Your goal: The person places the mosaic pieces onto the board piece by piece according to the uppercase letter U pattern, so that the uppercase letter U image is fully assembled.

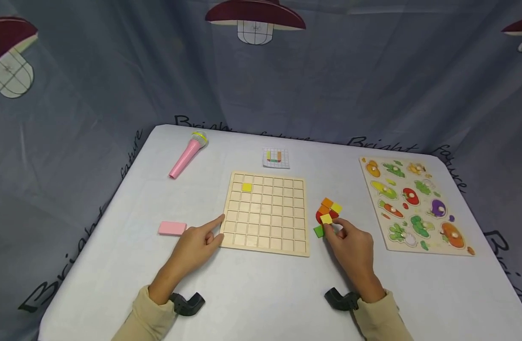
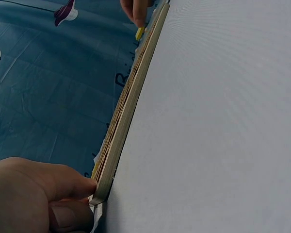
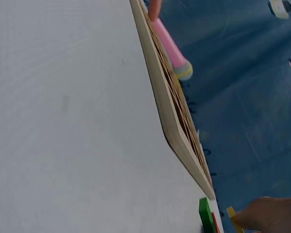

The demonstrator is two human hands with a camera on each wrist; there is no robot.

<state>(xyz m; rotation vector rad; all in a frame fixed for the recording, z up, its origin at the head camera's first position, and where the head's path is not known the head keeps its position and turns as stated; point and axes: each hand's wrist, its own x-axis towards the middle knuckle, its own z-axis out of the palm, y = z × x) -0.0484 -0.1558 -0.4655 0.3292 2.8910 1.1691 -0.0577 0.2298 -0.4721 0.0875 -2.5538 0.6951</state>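
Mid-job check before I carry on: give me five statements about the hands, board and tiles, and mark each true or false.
1. The right hand pinches a yellow tile. True.
2. The wooden grid board has three tiles in it. False: only one, the placed yellow tile, sits there.
3. The left hand touches the board's left edge. True.
4. A green tile sits in the board. False: the green tile in view is outside it, to the right.
5. The pattern card lies beyond the board's far edge. True.
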